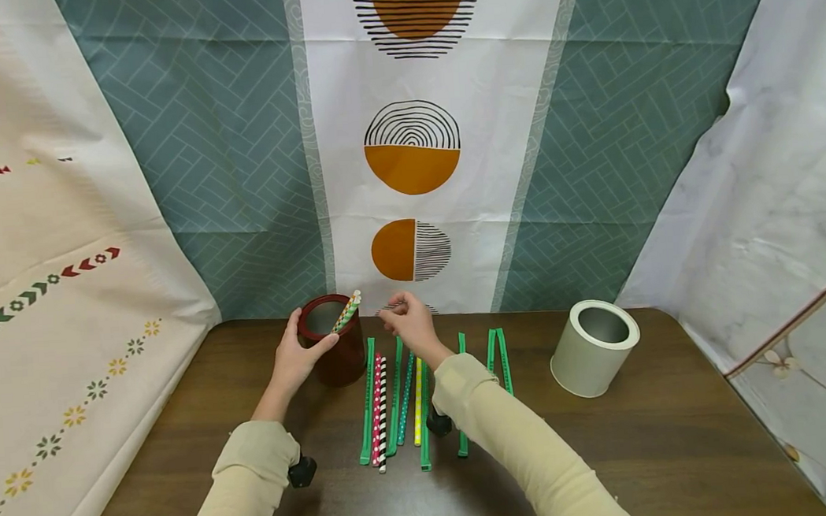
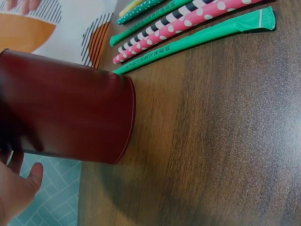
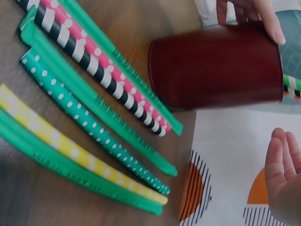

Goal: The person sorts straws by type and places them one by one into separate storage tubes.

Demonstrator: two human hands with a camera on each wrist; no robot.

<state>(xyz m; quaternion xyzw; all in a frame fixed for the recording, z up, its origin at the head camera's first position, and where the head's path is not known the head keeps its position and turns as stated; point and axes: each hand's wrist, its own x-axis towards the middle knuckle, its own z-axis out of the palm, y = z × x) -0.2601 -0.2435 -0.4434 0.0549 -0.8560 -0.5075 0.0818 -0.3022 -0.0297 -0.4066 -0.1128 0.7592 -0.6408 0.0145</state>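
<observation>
My left hand [image 1: 298, 360] grips the dark red canister [image 1: 341, 361], thumb at its rim and fingers round the far left side. Green-striped and orange-patterned paper straws [image 1: 348, 311] stick up out of it, leaning right. To the right of the rim, my right hand [image 1: 412, 325] is raised with fingers loosely bent and nothing visible between them; its fingers [image 3: 277, 155] look fairly straight in the right wrist view. Below lie a pink dotted straw [image 3: 94, 47], a black-and-white striped straw [image 3: 99, 70], a teal dotted straw [image 3: 89, 125] and a yellow dotted straw [image 3: 80, 150].
Several green paper-wrapped straws [image 1: 367, 403] lie among these, with more wrapped straws [image 1: 506, 363] beyond the right forearm. A cream canister [image 1: 592, 350] stands at the right of the brown table [image 1: 651, 441]. Patterned cloth [image 1: 235, 142] hangs behind.
</observation>
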